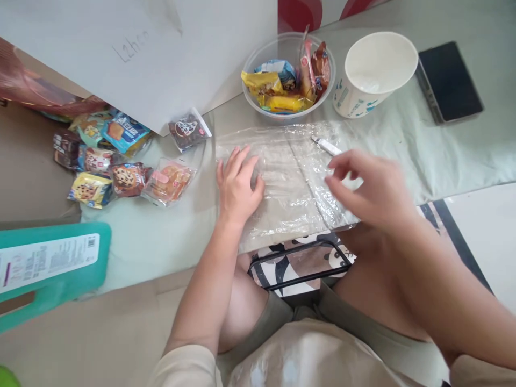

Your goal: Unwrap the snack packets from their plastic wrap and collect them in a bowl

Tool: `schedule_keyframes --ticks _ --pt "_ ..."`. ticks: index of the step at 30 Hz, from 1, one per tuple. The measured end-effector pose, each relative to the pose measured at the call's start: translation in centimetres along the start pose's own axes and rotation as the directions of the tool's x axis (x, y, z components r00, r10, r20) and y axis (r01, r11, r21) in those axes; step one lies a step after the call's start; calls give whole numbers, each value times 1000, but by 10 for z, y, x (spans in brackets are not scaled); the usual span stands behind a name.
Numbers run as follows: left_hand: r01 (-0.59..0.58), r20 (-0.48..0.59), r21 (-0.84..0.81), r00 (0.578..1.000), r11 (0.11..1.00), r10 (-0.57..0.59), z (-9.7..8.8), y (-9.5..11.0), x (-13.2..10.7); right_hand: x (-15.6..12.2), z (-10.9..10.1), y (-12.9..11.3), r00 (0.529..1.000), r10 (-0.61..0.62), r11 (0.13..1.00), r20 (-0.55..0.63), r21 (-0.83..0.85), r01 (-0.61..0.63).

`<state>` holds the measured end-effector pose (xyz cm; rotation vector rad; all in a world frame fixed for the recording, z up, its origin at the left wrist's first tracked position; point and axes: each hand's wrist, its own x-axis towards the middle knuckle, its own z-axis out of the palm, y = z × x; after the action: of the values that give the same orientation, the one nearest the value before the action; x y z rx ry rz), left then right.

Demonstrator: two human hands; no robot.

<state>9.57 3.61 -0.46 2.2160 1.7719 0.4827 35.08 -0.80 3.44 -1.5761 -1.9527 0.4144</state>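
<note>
My left hand (238,185) lies with spread fingers on the left part of a clear plastic sheet (284,188), holding nothing. The sheet is spread over the pale green cloth, wrinkled and shiny, with a line running down its right part. Above the sheet's right edge is my right hand (368,188), slightly blurred, its thumb and forefinger apart with nothing seen between them. Just beyond those fingers, a slim white tool with a dark tip (325,145) rests on the plastic; its kind I cannot tell.
A clear bowl (289,112) of wrapped snacks, a white paper cup (363,99) and a black phone-like device (450,80) stand behind. Several wrapped snacks (129,177) lie left, near a white board (137,48). A green bottle (102,252) lies at the left edge.
</note>
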Motion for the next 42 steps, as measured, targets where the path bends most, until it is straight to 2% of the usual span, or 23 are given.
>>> schedule_keyframes --ticks 1,2,5,6,8,10,12,14,15,17,19,21,24,25,27,29,30,32,33,35,37,40,42 --pt "-4 4 -3 1000 1000 4 0 -1 0 -10 2 -3 987 -115 993 115 2 116" --pt "-6 8 -8 1000 1000 6 -1 -1 1 -20 3 -5 953 -208 977 218 -6 215" --pt "14 -29 -33 999 999 -15 -5 0 2 -46 6 -4 849 -333 909 411 -100 405" --pt "37 -66 -43 997 998 -39 -8 1 2 -53 8 -1 839 -334 894 430 -139 427" --pt "68 -146 -67 986 995 -77 -15 4 -2 -65 10 8 853 -319 885 413 -192 425" --pt "11 -190 -102 981 995 -31 -25 6 -11 -73 12 15 873 -326 892 364 -189 412" --pt "-149 -123 -158 984 976 130 -35 6 -24 -76 13 19 873 -360 900 330 -122 417" --pt "-292 32 -226 951 929 306 -42 4 -37 -77 10 20 876 -382 914 296 -22 406" --pt "-330 111 -254 924 909 366 -45 2 -43 -76 7 18 888 -374 925 266 39 378" --pt "-341 234 -283 882 897 409 -48 -3 -51 -69 -1 15 933 -294 949 208 183 258" --pt "-303 322 -307 859 902 398 -51 -7 -56 -55 -12 11 970 -138 947 201 315 70" --pt "-262 415 -340 820 903 394 -55 -11 -57 -38 -20 9 969 48 902 241 406 -145" --pt "-225 502 -372 767 900 399 -61 -14 -57 -13 -22 14 921 260 712 292 587 -386" --pt "-219 506 -378 765 900 399 -62 -15 -56 -7 -19 17 905 308 632 293 648 -425" --pt "-199 468 -403 794 894 388 -60 -18 -56 -1 -12 24 879 380 503 289 733 -458" --pt "-130 384 -448 865 885 322 -55 -21 -54 1 -5 27 857 445 429 261 778 -459" --pt "-70 328 -477 910 876 252 -52 -22 -52 1 -2 27 850 473 407 233 797 -445" --pt "75 210 -563 976 823 54 -44 -24 -47 0 2 25 849 506 382 152 843 -379" --pt "145 161 -621 985 770 -56 -40 -24 -43 -2 4 24 852 512 375 107 865 -334" --pt "252 113 -741 960 623 -255 -35 -21 -34 -6 6 24 871 490 383 35 889 -252" --pt "319 118 -824 905 469 -408 -32 -17 -23 -13 9 29 906 423 433 -15 882 -188" --pt "368 152 -873 830 321 -536 -31 -10 -10 -26 14 38 955 296 500 11 850 -165" --pt "383 170 -881 804 278 -570 -31 -7 -6 -33 16 40 948 305 548 87 799 -249"
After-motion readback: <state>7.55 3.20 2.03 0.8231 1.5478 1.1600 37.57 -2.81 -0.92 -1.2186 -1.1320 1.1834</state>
